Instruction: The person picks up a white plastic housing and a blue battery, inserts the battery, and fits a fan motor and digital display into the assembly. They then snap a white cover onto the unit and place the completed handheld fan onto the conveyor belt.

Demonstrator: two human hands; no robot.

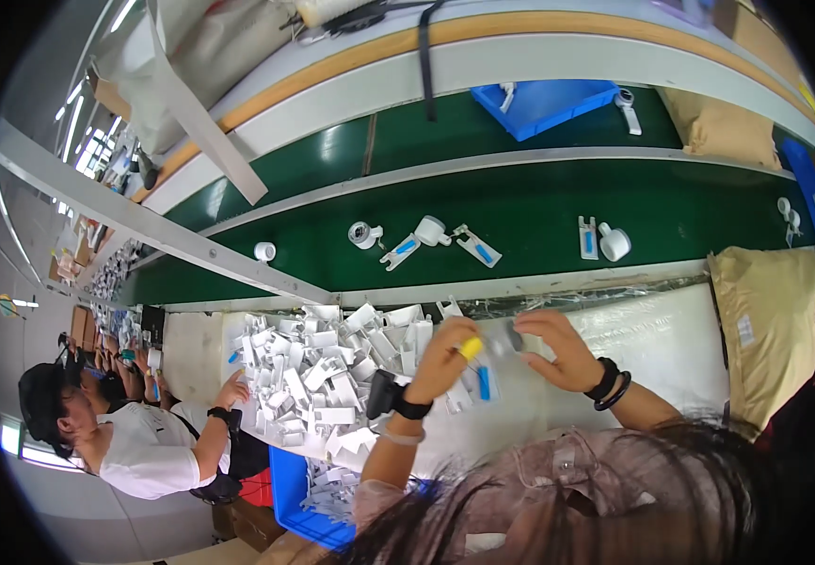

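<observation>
My left hand is closed, fingers curled, with a small yellow piece at its fingertips; whether that is held or worn on a finger I cannot tell. Facing it, my right hand has its thumb and fingers apart in a curve. Between the two hands is a smeared pale grey thing, its kind unclear. Just below lies a white plastic part with a blue strip on the pale work surface. A big heap of white plastic parts spreads to the left of my left hand.
Beyond the table runs a green conveyor belt carrying white round-headed parts and flat parts with blue strips. A blue tray sits farther back. A tan bag stands right; a blue bin and a co-worker are left.
</observation>
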